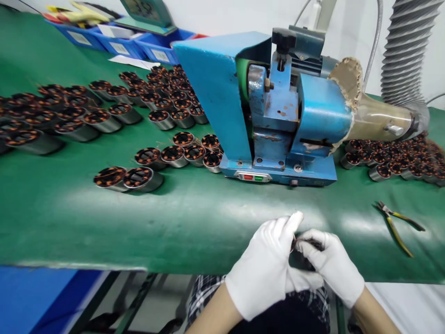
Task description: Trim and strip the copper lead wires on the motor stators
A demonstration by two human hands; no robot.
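Observation:
Both my hands wear white gloves and meet over the front edge of the green table. My left hand (266,264) is closed around a motor stator (292,243), of which only a thin slice of the copper-coloured rim shows between the gloves. At the stator's end, the fingers of my right hand (330,260) are pinched together. Something dark shows by those fingers, but what they grip is mostly hidden. To the right lie diagonal cutters (396,225) with yellow-and-black handles, their jaws pointing away from me.
Behind my hands stands a blue belt-grinding machine (278,134) with red and green buttons and a ribbed exhaust hose (406,51). Many wound stators (142,178) stand in groups on its left, and more stators (380,171) on its right. Blue bins (121,46) sit at the back left.

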